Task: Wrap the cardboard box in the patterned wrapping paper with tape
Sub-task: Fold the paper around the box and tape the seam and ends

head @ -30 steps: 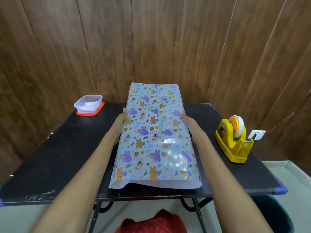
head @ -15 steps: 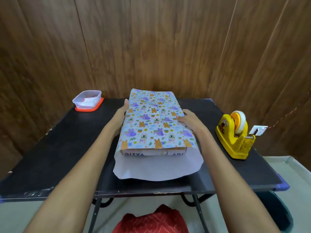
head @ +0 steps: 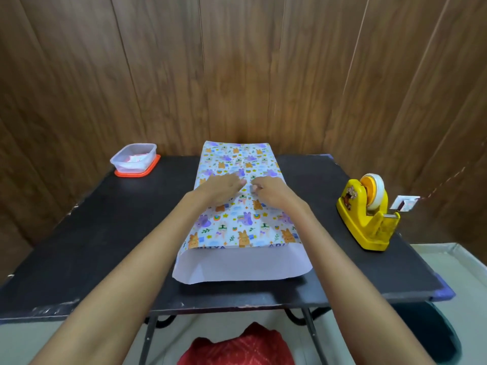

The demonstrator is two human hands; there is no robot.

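Observation:
The cardboard box lies lengthwise in the middle of the table, covered by the patterned wrapping paper (head: 245, 225). Only a strip of the box's near end (head: 237, 248), with printed letters, shows under the paper's edge. A white flap of paper (head: 242, 267) sticks out toward me past that end. My left hand (head: 221, 189) lies flat on top of the paper with straight fingers. My right hand (head: 271, 192) is beside it, its fingers curled and pinching the paper at the middle seam. The two hands almost touch.
A yellow tape dispenser (head: 366, 219) with a roll stands on the right of the black table (head: 105, 233). A clear plastic container on an orange lid (head: 134, 160) sits at the back left. A wooden wall is close behind. Red cloth (head: 237, 349) lies below the front edge.
The paper tube, first held up by its sides, has been laid down flat over the box. Both hands have moved from the sides to the top centre.

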